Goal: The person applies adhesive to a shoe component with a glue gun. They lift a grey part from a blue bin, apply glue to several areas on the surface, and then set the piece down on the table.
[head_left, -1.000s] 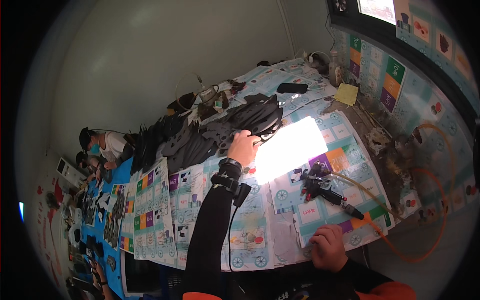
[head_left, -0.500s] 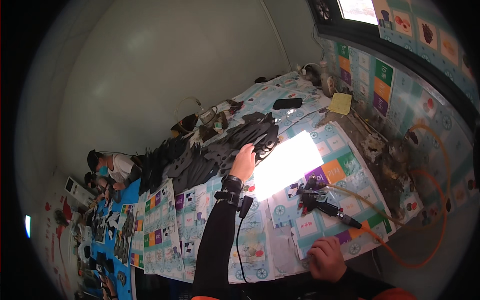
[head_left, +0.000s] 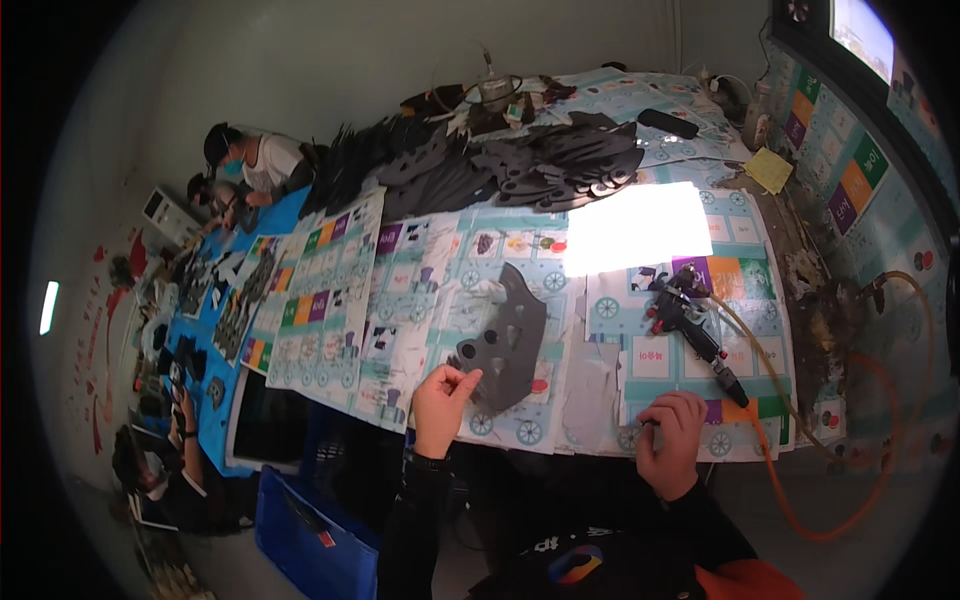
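Observation:
My left hand (head_left: pixel 442 410) pinches the lower left edge of a flat dark-grey cut-out piece (head_left: pixel 518 345) with several holes, over the near part of the paper-covered table (head_left: pixel 400 400). At the table's near edge, my right hand (head_left: pixel 672 440) is curled closed; a small dark bit shows by its fingers, too small to name. A black spray gun (head_left: pixel 690 325) lies on the stacked printed sheets (head_left: pixel 655 360) just beyond the right hand. Farther back, a heap of similar dark cut-out pieces (head_left: pixel 570 165) is spread across the table.
An orange hose (head_left: pixel 775 490) runs from the spray gun around the right side. A phone (head_left: pixel 668 124) and a yellow pad (head_left: pixel 768 171) lie at the back. Co-workers sit on the left at a blue-topped table (head_left: pixel 212 425). A blue bin (head_left: pixel 310 540) stands below.
My left hand has come back from the heap toward the near edge, bringing one dark cut-out piece. My right hand stays curled by the near edge. The whole view has shifted.

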`<action>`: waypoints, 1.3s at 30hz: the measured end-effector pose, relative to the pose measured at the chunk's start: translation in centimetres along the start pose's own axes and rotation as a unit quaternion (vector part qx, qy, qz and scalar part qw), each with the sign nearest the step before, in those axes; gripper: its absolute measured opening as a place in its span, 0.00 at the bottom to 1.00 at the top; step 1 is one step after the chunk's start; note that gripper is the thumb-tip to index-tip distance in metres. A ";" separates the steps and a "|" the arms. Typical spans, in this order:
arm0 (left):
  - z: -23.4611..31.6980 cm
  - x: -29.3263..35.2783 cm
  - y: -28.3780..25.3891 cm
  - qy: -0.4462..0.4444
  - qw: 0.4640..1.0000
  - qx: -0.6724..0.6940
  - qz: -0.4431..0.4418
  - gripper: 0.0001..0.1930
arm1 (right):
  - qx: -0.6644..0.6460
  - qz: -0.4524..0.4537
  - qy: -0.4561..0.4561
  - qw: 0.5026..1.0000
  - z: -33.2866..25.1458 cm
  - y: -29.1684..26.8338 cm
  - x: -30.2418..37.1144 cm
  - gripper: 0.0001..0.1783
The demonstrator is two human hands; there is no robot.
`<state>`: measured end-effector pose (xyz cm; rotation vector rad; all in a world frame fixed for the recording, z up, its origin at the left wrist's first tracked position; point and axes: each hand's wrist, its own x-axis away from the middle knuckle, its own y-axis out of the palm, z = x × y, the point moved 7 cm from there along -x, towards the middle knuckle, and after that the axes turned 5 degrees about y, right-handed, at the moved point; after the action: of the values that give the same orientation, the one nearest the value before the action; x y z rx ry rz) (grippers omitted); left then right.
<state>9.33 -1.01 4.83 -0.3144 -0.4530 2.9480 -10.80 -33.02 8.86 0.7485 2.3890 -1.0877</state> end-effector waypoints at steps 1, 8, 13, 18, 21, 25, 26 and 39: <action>-1.3 1.0 -0.2 -0.006 0.997 0.068 0.039 0.11 | -0.001 0.009 0.004 1.000 -0.1 -0.2 0.1 0.16; -2.2 2.6 0.8 -0.032 0.989 0.137 0.045 0.51 | 0.016 -0.042 0.027 0.999 -2.3 -4.1 -2.9 0.15; -1.6 1.7 1.6 -0.092 0.977 0.170 -0.089 0.28 | 0.066 -0.099 0.056 0.991 -0.8 -4.9 -7.0 0.14; -0.2 2.6 1.3 -0.042 0.986 0.156 -0.042 0.15 | 0.127 -0.150 0.054 0.979 0.9 -3.0 -10.2 0.18; -0.4 3.5 0.8 -0.043 0.968 0.239 -0.064 0.13 | 0.187 -0.189 0.025 0.964 2.7 0.1 -11.3 0.23; 1.5 2.9 0.9 0.104 0.992 0.066 0.015 0.13 | 0.283 -0.185 -0.014 0.941 11.3 0.8 -9.5 0.31; 1.6 3.0 1.0 0.138 0.989 0.042 0.030 0.15 | 0.283 -0.196 -0.012 0.939 13.8 1.2 -9.1 0.32; -0.2 3.3 0.8 0.185 0.975 -0.032 0.115 0.11 | 0.280 -0.208 -0.024 0.937 20.9 1.2 -13.8 0.36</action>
<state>6.07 -1.10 3.79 -0.9654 -0.4876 2.9905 3.54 -52.82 3.11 0.3665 2.2588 -1.9850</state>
